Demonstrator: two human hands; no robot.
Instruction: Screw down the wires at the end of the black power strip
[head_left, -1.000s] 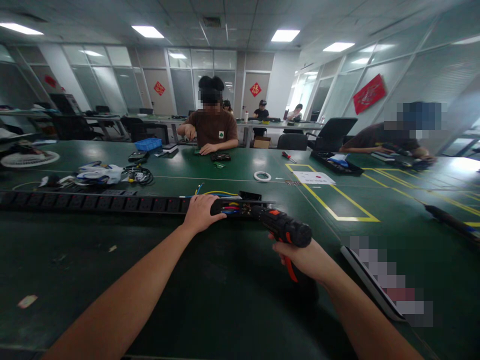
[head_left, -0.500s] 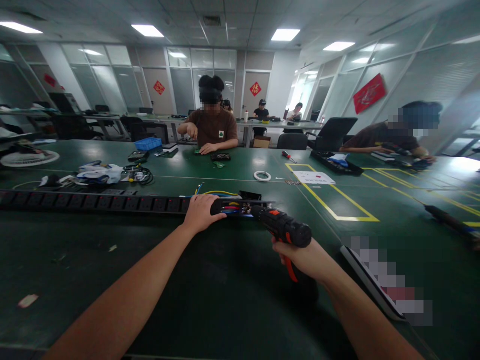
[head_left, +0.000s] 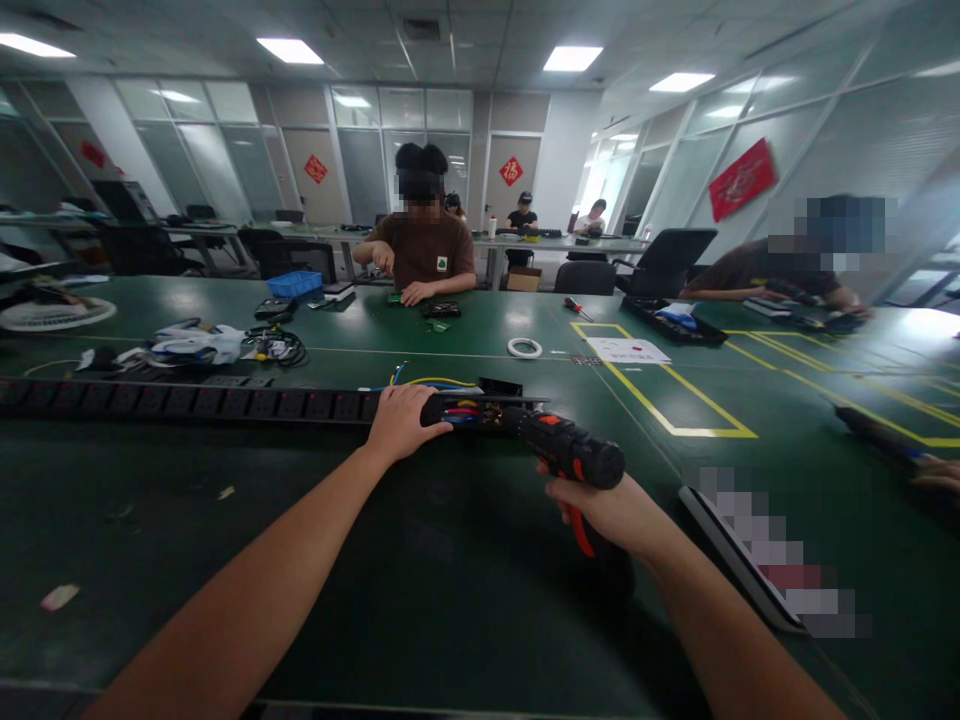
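Observation:
A long black power strip (head_left: 247,404) lies across the green table from the left, its row of sockets facing me. My left hand (head_left: 405,420) is closed over its right part, thumb along the near side. Just right of the thumb, red, yellow and blue wires (head_left: 461,411) show in the strip's open end. My right hand (head_left: 592,505) grips a black and orange cordless drill (head_left: 570,445) by its handle. The drill's nose points left at the strip's open end; whether the bit touches anything I cannot tell. A small black piece (head_left: 501,388) stands behind the opening.
A white-edged, blurred-out object (head_left: 739,555) lies right of my right forearm. Behind the strip are a cable bundle (head_left: 277,347), a white ring (head_left: 524,348), a screwdriver (head_left: 577,308) and a black tray (head_left: 671,322). A co-worker's hand (head_left: 941,475) holds a dark tool (head_left: 877,435) at the right edge.
At the right edge a co-worker's hand has come into view on the dark tool, which has shifted. The view has tilted slightly; my hands keep their grips, with the drill almost unmoved.

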